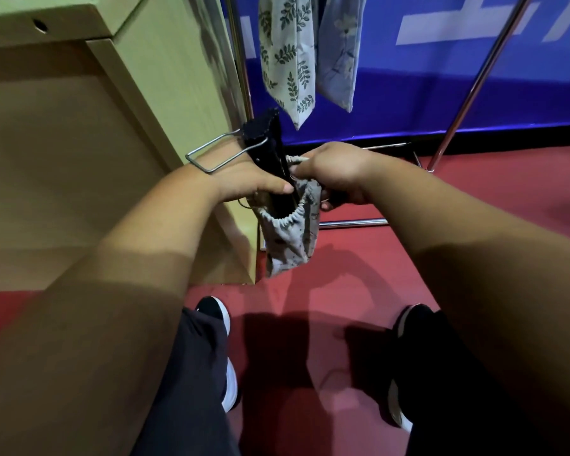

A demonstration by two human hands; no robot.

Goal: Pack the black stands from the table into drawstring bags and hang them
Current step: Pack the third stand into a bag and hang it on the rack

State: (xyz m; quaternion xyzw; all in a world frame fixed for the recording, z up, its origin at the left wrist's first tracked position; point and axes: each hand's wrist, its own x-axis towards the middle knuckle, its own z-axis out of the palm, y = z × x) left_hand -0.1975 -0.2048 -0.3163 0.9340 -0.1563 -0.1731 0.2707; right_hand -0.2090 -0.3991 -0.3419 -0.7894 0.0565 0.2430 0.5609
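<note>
Red floor (pixel 359 278), blue wall banner (pixel 408 103) (white lettering), pale wooden table (pixel 46 159) left.

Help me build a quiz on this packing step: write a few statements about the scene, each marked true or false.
1. The black stand sits partly inside the drawstring bag. True.
2. The right hand pinches the bag's mouth while the left hand holds the stand. True.
3. No bag hangs yet. False: a leaf-print bag and a pale blue bag hang farther back.
4. The floor is green. False: it is red.
</note>
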